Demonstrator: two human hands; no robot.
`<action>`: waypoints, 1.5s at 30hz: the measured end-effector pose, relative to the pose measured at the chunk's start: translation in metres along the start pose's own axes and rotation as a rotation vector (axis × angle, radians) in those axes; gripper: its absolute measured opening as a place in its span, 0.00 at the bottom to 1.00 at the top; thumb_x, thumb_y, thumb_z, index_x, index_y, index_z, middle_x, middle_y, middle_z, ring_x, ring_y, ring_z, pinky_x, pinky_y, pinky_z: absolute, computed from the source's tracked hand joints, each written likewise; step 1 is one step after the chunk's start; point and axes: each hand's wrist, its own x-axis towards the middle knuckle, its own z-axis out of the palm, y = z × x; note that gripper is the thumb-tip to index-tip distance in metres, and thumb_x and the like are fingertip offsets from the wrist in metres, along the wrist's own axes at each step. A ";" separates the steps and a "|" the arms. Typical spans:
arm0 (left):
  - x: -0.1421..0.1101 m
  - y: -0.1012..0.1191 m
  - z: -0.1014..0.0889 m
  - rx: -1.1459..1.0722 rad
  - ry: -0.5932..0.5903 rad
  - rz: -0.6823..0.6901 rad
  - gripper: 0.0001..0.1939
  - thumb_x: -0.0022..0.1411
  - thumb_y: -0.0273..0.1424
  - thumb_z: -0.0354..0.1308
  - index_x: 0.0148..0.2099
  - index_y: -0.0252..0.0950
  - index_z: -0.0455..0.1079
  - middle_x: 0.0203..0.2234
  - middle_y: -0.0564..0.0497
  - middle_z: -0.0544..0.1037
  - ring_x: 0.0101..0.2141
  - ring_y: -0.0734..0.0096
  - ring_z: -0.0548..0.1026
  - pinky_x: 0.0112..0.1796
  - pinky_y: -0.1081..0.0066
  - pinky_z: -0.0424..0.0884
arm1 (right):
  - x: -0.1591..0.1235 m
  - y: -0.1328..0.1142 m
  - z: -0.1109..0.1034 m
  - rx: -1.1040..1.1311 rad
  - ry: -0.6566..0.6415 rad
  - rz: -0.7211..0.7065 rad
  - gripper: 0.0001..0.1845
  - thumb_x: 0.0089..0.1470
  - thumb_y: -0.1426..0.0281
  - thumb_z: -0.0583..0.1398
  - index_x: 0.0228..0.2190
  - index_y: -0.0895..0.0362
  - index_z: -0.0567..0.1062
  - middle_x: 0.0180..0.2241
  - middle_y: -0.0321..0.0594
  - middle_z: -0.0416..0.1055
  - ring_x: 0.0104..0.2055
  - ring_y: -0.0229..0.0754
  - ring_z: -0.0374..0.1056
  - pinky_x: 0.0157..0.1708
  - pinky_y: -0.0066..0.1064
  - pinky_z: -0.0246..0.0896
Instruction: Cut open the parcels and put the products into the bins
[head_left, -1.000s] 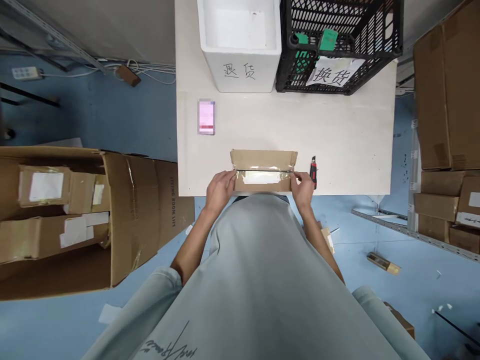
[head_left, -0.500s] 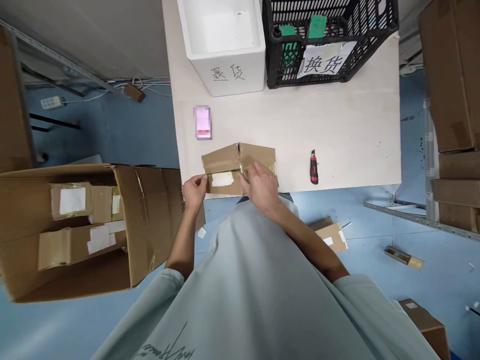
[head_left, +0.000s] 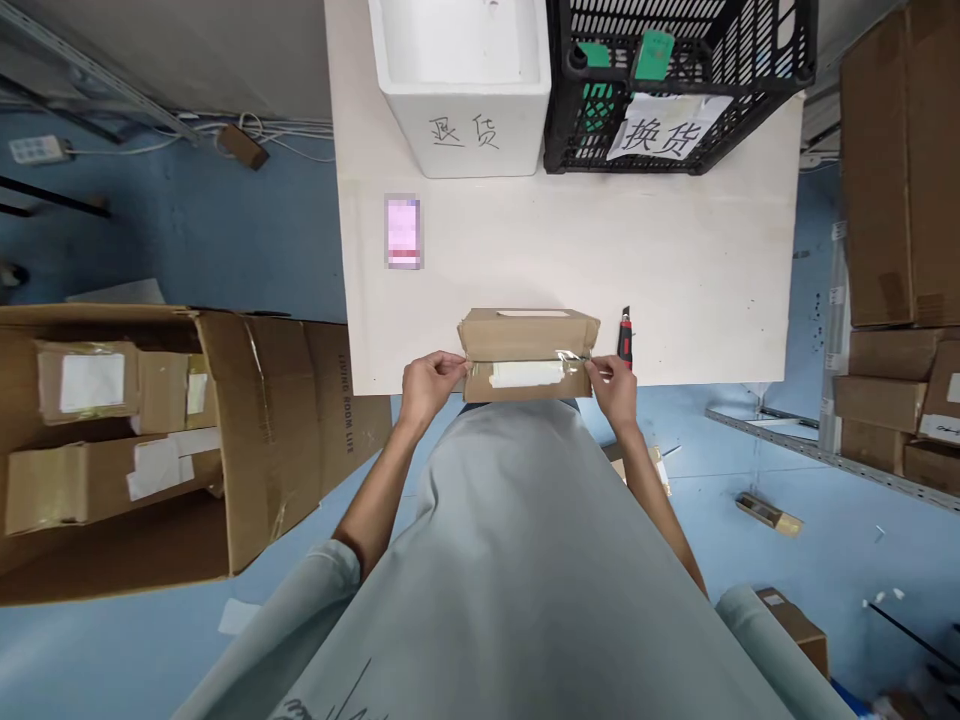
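A small brown cardboard box (head_left: 480, 340) sits at the front edge of the table, with a white label (head_left: 527, 374) and shiny clear tape on the side nearest me. My left hand (head_left: 431, 388) pinches its left end between thumb and fingers. At the opposite end, my right hand (head_left: 615, 392) grips the right corner the same way. The red and black utility knife (head_left: 625, 340) lies just beyond my right fingers, its lower part hidden by them. What the box contains is out of sight.
On the table (head_left: 697, 260) stand a white bin (head_left: 480, 135) and a black plastic crate (head_left: 577, 130) at the back. A blurred pink rectangle (head_left: 404, 232) shows at left. A large open carton (head_left: 262, 430) with several parcels stands on my left; stacked boxes (head_left: 874, 170) line the right.
The cardboard box has shifted right and straightened, its raised flaps now lying together. My right hand has gone from its middle to its right end; my left hand still holds the left end.
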 end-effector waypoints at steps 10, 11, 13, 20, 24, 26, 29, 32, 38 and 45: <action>-0.023 0.000 0.005 0.004 -0.007 0.007 0.08 0.64 0.38 0.69 0.43 0.41 0.82 0.44 0.48 0.91 0.45 0.56 0.89 0.51 0.61 0.85 | -0.026 0.009 0.006 -0.030 0.049 0.047 0.24 0.65 0.45 0.60 0.39 0.53 0.78 0.41 0.49 0.84 0.43 0.52 0.80 0.48 0.48 0.81; -0.015 0.004 0.008 -0.009 0.007 -0.008 0.08 0.65 0.38 0.68 0.44 0.41 0.82 0.44 0.48 0.91 0.45 0.57 0.89 0.51 0.61 0.84 | -0.016 0.005 0.009 -0.045 0.056 0.032 0.23 0.65 0.46 0.59 0.38 0.53 0.78 0.41 0.49 0.83 0.43 0.52 0.80 0.48 0.48 0.81; 0.004 0.016 0.012 -0.032 0.046 -0.053 0.08 0.65 0.36 0.68 0.44 0.40 0.82 0.41 0.48 0.91 0.46 0.57 0.89 0.52 0.62 0.84 | 0.007 -0.003 0.012 -0.089 0.066 0.006 0.20 0.65 0.50 0.59 0.37 0.53 0.78 0.39 0.49 0.83 0.41 0.52 0.79 0.48 0.47 0.79; 0.043 0.060 0.020 -0.175 0.067 0.003 0.07 0.64 0.36 0.71 0.42 0.39 0.84 0.41 0.48 0.91 0.45 0.56 0.90 0.51 0.61 0.84 | 0.077 -0.029 -0.009 -0.148 0.169 -0.020 0.12 0.62 0.58 0.62 0.37 0.53 0.79 0.37 0.47 0.84 0.40 0.52 0.80 0.49 0.46 0.78; 0.055 0.075 0.034 -0.181 0.040 0.019 0.05 0.64 0.34 0.71 0.41 0.40 0.84 0.40 0.50 0.91 0.43 0.57 0.89 0.50 0.61 0.85 | 0.102 -0.025 -0.023 -0.144 0.168 0.018 0.13 0.61 0.56 0.64 0.37 0.53 0.79 0.36 0.46 0.84 0.40 0.52 0.80 0.49 0.46 0.78; 0.064 0.076 0.040 -0.133 0.032 0.020 0.03 0.65 0.33 0.70 0.41 0.40 0.83 0.40 0.50 0.90 0.44 0.56 0.89 0.51 0.60 0.85 | 0.110 -0.015 -0.025 -0.096 0.132 0.033 0.16 0.61 0.53 0.64 0.37 0.53 0.80 0.36 0.45 0.84 0.41 0.52 0.80 0.49 0.45 0.78; 0.076 0.068 0.044 -0.075 0.006 0.031 0.04 0.67 0.34 0.70 0.43 0.41 0.83 0.42 0.50 0.90 0.44 0.55 0.89 0.52 0.58 0.84 | 0.122 0.011 -0.026 0.009 0.088 0.031 0.26 0.68 0.46 0.58 0.37 0.54 0.81 0.39 0.46 0.84 0.44 0.51 0.80 0.50 0.44 0.77; 0.078 0.057 0.044 -0.084 -0.018 0.083 0.12 0.69 0.37 0.70 0.52 0.41 0.81 0.52 0.47 0.88 0.49 0.55 0.88 0.55 0.57 0.84 | 0.131 0.046 -0.025 -0.116 0.151 0.130 0.26 0.67 0.46 0.59 0.40 0.56 0.81 0.42 0.49 0.83 0.46 0.52 0.78 0.51 0.45 0.76; 0.068 0.045 0.043 -0.114 -0.010 0.341 0.20 0.75 0.41 0.64 0.65 0.43 0.75 0.67 0.41 0.76 0.64 0.56 0.79 0.60 0.55 0.82 | 0.125 0.094 -0.013 -0.400 0.122 0.440 0.21 0.49 0.65 0.70 0.46 0.55 0.79 0.49 0.52 0.82 0.44 0.50 0.76 0.50 0.42 0.73; 0.078 0.042 0.048 -0.091 -0.093 0.401 0.17 0.77 0.41 0.62 0.63 0.45 0.78 0.70 0.42 0.71 0.69 0.51 0.74 0.63 0.52 0.81 | 0.121 0.088 -0.026 -0.357 0.090 0.440 0.18 0.47 0.64 0.70 0.41 0.53 0.77 0.38 0.43 0.83 0.42 0.51 0.78 0.50 0.43 0.74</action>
